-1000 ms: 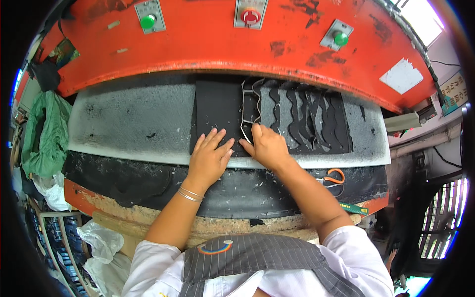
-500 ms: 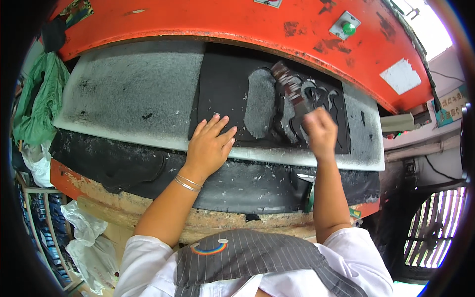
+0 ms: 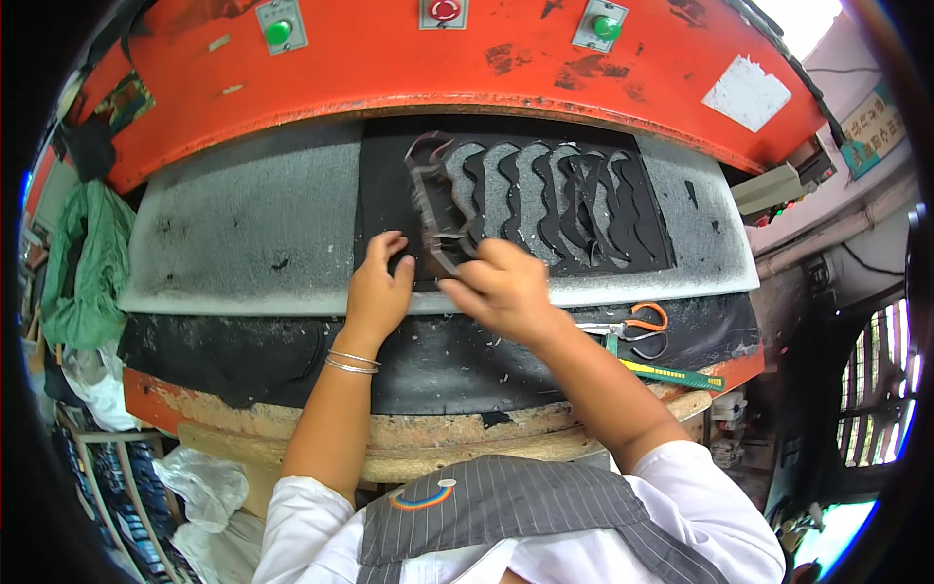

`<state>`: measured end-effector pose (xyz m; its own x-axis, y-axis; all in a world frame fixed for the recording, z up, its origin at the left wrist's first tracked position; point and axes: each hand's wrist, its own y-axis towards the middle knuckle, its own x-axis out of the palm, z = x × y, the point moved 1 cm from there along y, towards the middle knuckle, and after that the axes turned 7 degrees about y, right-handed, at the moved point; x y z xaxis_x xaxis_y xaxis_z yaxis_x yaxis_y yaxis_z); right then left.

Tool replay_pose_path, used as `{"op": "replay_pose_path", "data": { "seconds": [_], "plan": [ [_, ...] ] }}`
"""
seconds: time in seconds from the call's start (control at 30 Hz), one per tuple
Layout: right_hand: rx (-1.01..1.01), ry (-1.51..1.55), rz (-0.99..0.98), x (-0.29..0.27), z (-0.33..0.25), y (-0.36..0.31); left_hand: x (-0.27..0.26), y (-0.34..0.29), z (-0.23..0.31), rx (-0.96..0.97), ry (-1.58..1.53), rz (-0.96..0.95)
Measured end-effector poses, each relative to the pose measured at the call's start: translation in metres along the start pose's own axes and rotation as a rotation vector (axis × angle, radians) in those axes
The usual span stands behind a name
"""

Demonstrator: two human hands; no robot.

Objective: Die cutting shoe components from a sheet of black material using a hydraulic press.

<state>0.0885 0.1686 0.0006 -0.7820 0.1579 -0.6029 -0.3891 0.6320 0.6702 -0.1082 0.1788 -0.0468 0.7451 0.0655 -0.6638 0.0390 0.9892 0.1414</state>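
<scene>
A black sheet lies on the worn grey cutting board. Several wavy-edged openings run across its right part, with loose dark strips among them. My right hand grips the near end of a cutting die, an elongated metal frame with wavy sides, smeared by motion. The die is over the uncut part of the sheet, just left of the openings; whether it touches the sheet I cannot tell. My left hand is at the sheet's near left corner, thumb and fingers apart, holding nothing.
A red press beam with a red button and green buttons spans the far side. Orange-handled snips and a green-and-yellow handled tool lie on the black near ledge. Green cloth hangs at left.
The die in my right hand has moved left, away from the openings it was over. My left hand has drawn back slightly. The view has shifted, revealing the snips and more buttons.
</scene>
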Motion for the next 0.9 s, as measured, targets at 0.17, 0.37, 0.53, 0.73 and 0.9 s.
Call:
{"op": "replay_pose_path", "data": {
  "seconds": [0.17, 0.37, 0.53, 0.73, 0.9],
  "plan": [
    [0.021, -0.241, -0.013, 0.064, 0.020, 0.014, -0.008, 0.043, -0.002, -0.043, -0.226, 0.119],
    [0.261, -0.080, -0.117, 0.057, 0.034, 0.007, 0.016, 0.061, -0.030, 0.109, 0.156, 0.122],
    [0.467, 0.162, -0.075, 0.048, 0.053, -0.008, 0.024, 0.067, -0.021, 0.115, 0.190, 0.135],
    [0.481, 0.187, -0.087, 0.043, 0.064, -0.002, 0.026, 0.070, -0.017, 0.107, 0.210, 0.133],
    [0.447, 0.156, -0.122, 0.046, 0.069, 0.000, 0.026, 0.073, -0.015, 0.099, 0.204, 0.140]
  ]
}}
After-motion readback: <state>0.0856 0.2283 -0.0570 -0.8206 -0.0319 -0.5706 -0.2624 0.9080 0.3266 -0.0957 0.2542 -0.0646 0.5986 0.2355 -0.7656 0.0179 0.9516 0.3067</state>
